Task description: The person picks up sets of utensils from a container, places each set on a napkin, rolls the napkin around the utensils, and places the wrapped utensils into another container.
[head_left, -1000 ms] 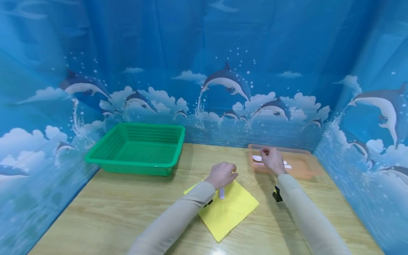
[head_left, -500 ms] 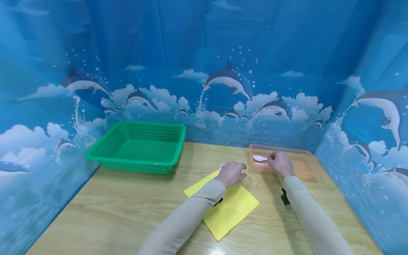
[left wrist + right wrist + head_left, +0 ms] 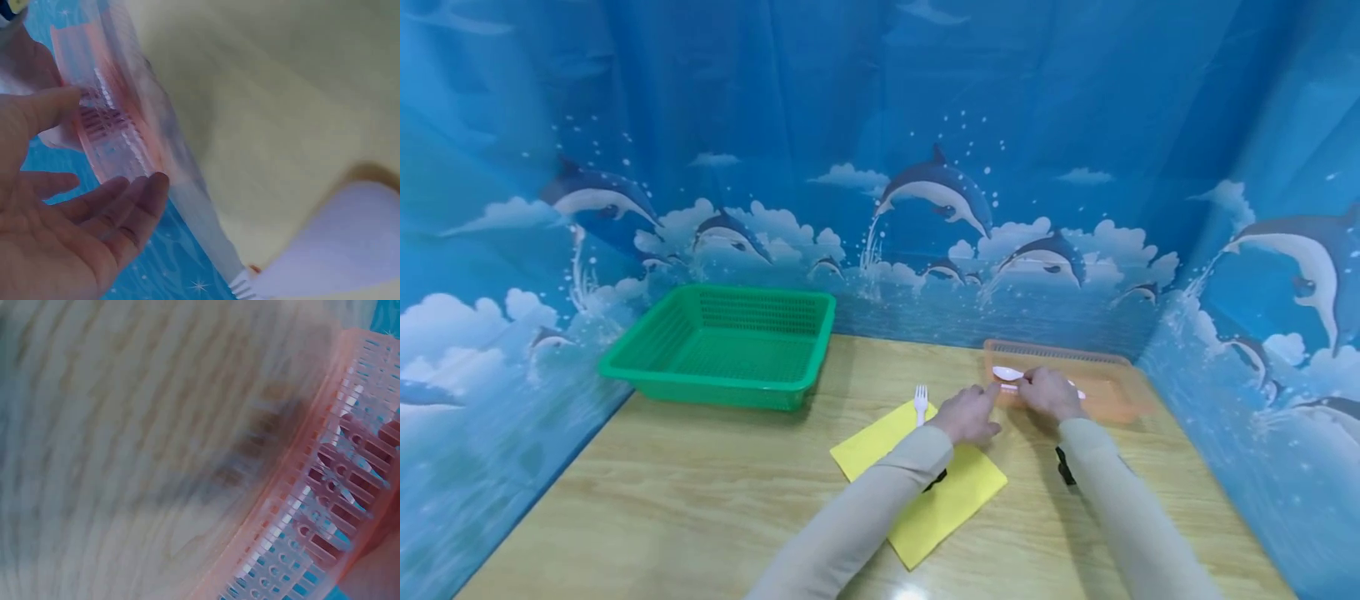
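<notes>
My left hand (image 3: 967, 415) reaches over the yellow cloth (image 3: 951, 508), fingers extended toward the orange basket (image 3: 1108, 404). In the left wrist view its fingers are spread and hold nothing. A white fork (image 3: 921, 402) lies on the cloth, partly covered by this hand. My right hand (image 3: 1052, 394) is down in the basket, fingers bent at the white spoon (image 3: 1006, 374) and a second slim white utensil (image 3: 1009, 389) beside it. Through the slotted wall in the right wrist view, its fingers (image 3: 322, 534) show; I cannot tell whether they pinch a utensil.
A large green basket (image 3: 715, 387) stands at the back left of the wooden table (image 3: 662, 500). A blue dolphin-print curtain (image 3: 820, 125) hangs behind and along both sides. The orange basket sits near the back right corner.
My left hand has moved right, from above the fork toward the orange basket, uncovering the fork's tines. The right hand has shifted slightly right and nearer, lower over the utensils.
</notes>
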`<state>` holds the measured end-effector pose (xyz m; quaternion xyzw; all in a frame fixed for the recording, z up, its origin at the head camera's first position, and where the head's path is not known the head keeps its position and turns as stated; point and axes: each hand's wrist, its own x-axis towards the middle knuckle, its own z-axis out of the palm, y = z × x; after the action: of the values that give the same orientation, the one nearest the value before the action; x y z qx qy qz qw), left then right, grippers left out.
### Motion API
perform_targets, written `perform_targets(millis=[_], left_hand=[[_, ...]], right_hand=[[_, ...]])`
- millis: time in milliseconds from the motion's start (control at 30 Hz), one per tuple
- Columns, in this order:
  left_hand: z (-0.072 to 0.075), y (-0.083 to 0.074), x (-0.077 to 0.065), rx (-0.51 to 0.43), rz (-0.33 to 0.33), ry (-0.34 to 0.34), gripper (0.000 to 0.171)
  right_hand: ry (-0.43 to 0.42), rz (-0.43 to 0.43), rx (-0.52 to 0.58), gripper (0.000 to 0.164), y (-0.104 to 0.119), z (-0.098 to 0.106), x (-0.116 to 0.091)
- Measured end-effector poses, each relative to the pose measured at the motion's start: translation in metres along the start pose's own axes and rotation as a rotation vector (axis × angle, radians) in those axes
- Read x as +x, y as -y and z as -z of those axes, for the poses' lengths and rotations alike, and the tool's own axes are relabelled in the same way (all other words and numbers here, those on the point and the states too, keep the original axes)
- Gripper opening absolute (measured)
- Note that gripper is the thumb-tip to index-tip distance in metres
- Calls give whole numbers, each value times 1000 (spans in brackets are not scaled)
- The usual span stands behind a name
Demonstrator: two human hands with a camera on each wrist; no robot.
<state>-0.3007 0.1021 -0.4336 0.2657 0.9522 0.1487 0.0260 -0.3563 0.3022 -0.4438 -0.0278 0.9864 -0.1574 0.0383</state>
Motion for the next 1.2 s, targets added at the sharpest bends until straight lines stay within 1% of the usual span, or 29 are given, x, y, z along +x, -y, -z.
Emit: perform_targets(millis=[100,167,267,400,533,767,1000,1200], left_hand=[[0,-4,-2,5,21,25,74],[-2,-3,-1,15,39,36,74],[-5,-3,2,22,70,54,74],[-9,-2,6,16,93,70,77],[-10,-2,8,14,82,70,77],[-5,0,5,16,35,66,68],[-4,-1,3,-20,28,82,75],[-3,-3,4,-39,29,92,77]], right_hand=[[2,12,-36,52,2,-5,-1],[-15,32,-60,53,2,-5,-2],[-22,48,-59,53,1,-5,-3],[-11,61,-60,54,-1,-5,-3],[1,56,-70,55,-2,-4,-1],[44,75,-50,56,-1,-5,3],[46,101,-35,54,-1,-5,2],[44,96,-23,52,-2,-3,2]])
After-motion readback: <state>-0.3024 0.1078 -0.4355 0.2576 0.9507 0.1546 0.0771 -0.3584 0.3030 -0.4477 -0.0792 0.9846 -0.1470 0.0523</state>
